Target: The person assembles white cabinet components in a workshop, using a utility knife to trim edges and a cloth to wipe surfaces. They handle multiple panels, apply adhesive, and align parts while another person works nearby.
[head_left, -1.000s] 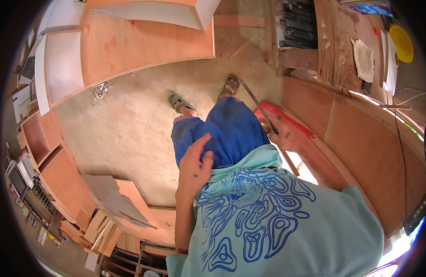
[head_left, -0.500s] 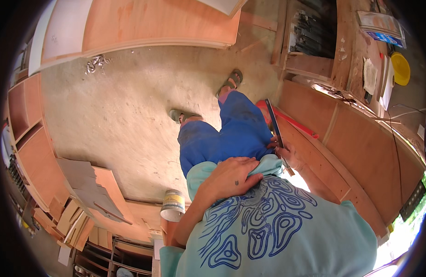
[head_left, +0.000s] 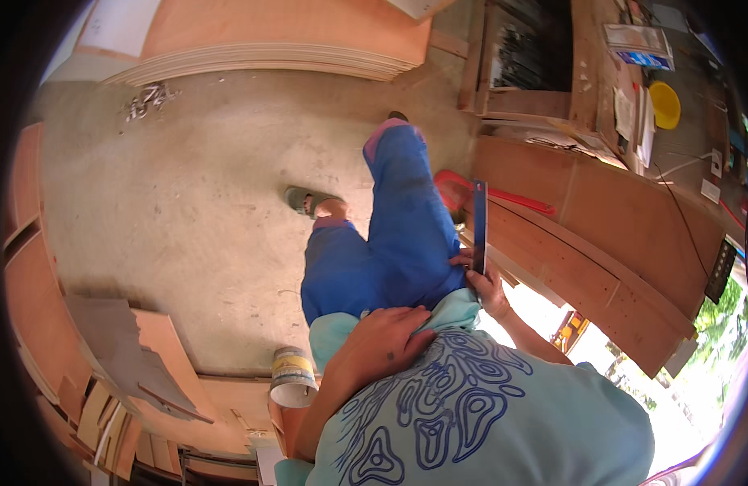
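Observation:
My left hand [head_left: 390, 338] lies on the front of my light teal shirt [head_left: 511, 413], fingers stretched out and close together, holding no tool. My right hand [head_left: 485, 283] is closed round the lower end of a long, narrow, dark flat metal strip [head_left: 480, 223] with a small hole near its far tip. The strip stands roughly upright beside my right thigh in blue trousers [head_left: 410, 219]. My palm hides the strip's lower end.
A red-framed item [head_left: 519, 200] lies right of my legs by wooden boards [head_left: 552, 251]. A paint bucket [head_left: 293, 379] stands at lower left near broken panels [head_left: 106, 332]. Stacked plywood sheets [head_left: 285, 49] lie ahead. A cluttered bench with a yellow disc [head_left: 664, 105] is at far right.
The view has shifted as I step, with one foot now further ahead and mostly hidden by the trouser leg. The metal strip has swung from leaning left to nearly upright.

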`<action>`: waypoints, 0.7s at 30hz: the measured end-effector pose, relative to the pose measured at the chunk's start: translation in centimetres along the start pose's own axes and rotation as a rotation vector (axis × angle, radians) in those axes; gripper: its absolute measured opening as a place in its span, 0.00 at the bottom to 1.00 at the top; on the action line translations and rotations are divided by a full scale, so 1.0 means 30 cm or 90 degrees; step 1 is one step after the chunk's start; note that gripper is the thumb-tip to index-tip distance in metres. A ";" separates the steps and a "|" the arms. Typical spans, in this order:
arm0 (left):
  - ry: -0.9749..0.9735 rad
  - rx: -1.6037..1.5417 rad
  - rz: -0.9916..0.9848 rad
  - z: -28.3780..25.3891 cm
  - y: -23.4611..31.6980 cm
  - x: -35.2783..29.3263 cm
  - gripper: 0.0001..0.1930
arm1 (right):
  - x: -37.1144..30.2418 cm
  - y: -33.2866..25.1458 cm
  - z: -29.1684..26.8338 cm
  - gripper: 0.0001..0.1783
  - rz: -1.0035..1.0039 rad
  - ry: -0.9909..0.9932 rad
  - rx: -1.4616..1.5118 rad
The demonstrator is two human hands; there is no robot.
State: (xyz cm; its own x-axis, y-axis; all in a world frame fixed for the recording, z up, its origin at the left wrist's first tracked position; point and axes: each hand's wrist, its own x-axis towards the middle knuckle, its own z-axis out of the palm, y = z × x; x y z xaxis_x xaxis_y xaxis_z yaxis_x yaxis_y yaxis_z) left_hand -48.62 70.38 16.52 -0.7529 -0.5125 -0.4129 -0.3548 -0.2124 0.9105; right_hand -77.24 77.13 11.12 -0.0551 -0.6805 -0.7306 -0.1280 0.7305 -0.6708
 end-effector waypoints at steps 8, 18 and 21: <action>0.376 0.139 -0.047 -0.068 -0.249 -0.141 0.21 | 0.071 -0.063 0.085 0.28 -0.023 -0.033 -0.069; 0.529 -0.166 -0.406 -0.127 -0.479 -0.352 0.22 | 0.436 -0.299 0.261 0.26 -0.126 -0.192 -0.212; 0.794 -0.209 -0.408 0.029 -0.840 -0.368 0.17 | 0.645 -0.307 0.340 0.25 -0.097 -0.145 -0.269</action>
State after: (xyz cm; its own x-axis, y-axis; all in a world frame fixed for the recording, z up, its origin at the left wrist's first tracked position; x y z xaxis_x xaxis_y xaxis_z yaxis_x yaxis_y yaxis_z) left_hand -31.85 82.10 -1.89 0.5122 -0.6008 -0.6138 -0.1691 -0.7712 0.6138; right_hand -67.01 57.81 1.87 0.2075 -0.7134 -0.6693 -0.5107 0.5045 -0.6962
